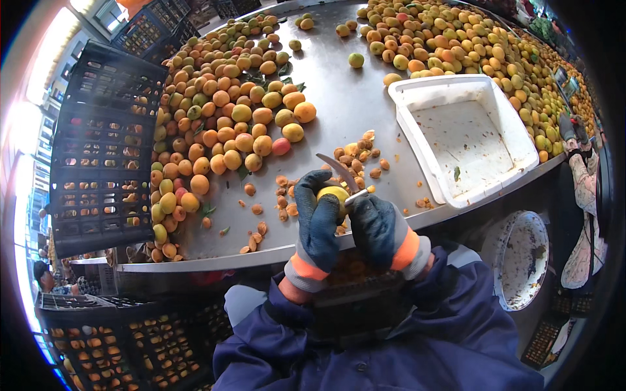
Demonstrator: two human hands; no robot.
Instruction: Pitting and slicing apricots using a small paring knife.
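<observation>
My left hand [316, 228], in a dark rubber-coated glove with an orange band, grips a yellow-green apricot [332, 193] over the table's near edge. In my right hand [378, 228], gloved the same way, is a small knife [340, 171] with a curved blade, its light handle end showing between the fingers. The blade rises beside the apricot and points up to the left; whether it cuts into the flesh I cannot tell. Just beyond my hands, brown apricot pits [357, 159] and halved pieces lie scattered. More pits [251, 244] rest left of my left hand.
A heap of apricots [222, 124] covers the metal table's [332, 98] left side, against a black crate [104, 153]. Another heap [450, 39] lies far right, behind a white tub [417, 146]. Below right stands a dirty white bucket [505, 238]. Another person's sleeve [585, 189] shows at the right edge.
</observation>
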